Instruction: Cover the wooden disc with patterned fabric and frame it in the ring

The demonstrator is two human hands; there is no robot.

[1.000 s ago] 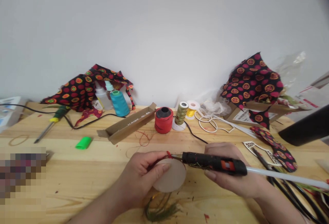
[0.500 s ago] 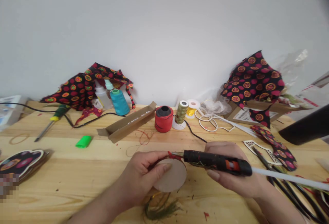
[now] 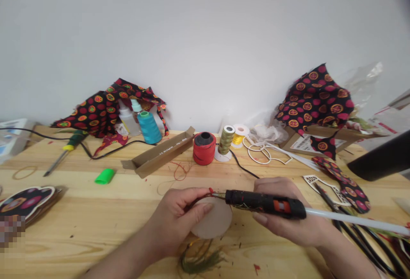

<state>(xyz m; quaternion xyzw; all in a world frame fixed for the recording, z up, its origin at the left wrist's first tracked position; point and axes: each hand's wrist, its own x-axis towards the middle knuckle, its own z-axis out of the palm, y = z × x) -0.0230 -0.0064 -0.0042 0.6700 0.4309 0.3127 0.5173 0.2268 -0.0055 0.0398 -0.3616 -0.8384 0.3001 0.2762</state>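
Note:
My left hand is closed around a pale round disc with a red edging, holding it just above the wooden table. My right hand grips a black glue gun with a red trigger. Its metal nozzle points left and touches the disc's top edge, by a bit of red thread. A clear glue stick sticks out of the gun's back to the right. A tuft of green fibres lies on the table under the disc.
Behind stand a red spool, an olive thread cone, a yellow spool, a teal cone and a cardboard tray. Patterned fabric lies at back left and right. A green cap and screwdriver lie left.
The glue gun has shifted slightly to the left along the disc's top edge. My left hand and the disc have stayed almost still.

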